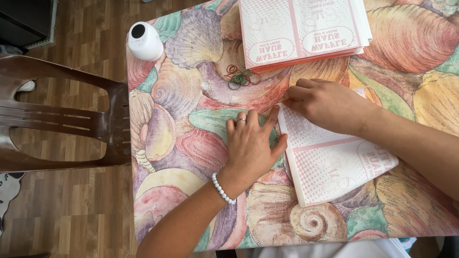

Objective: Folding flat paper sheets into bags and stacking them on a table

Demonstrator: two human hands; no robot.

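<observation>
- Paper sheet [334, 165], white with pink dotted print and a pink band across it, lies flat on the table, right of centre and angled so its lower corner points toward the near edge.
- Right hand [327, 106] rests palm down on the sheet's upper left corner, fingers curled and fingertips pressing at the paper's edge; it grips nothing, only presses.
- Left hand [251, 145] lies flat on the tablecloth just beside the sheet's left edge, fingers spread and pointing away from the body, thumb touching the paper's border. A ring sits on one finger.
- White beaded bracelet [223, 189] circles the left wrist.
- Stack of paper sheets [303, 29], same pink-and-white print, sits at the far side of the table, well apart from the single sheet, edges roughly squared.
- Rubber bands [241, 76], red and green, lie in a loose tangle just in front of the stack, near the right hand's fingertips but not touching them.
- Tablecloth [181, 91] shows large seashells in pastel purple, pink, green and yellow, covering the whole table top.
- Small white round device [145, 41] with a dark lens stands at the far left corner of the table.
- Brown plastic chair [62, 119] stands against the table's left side on a wood-pattern floor [71, 215].
</observation>
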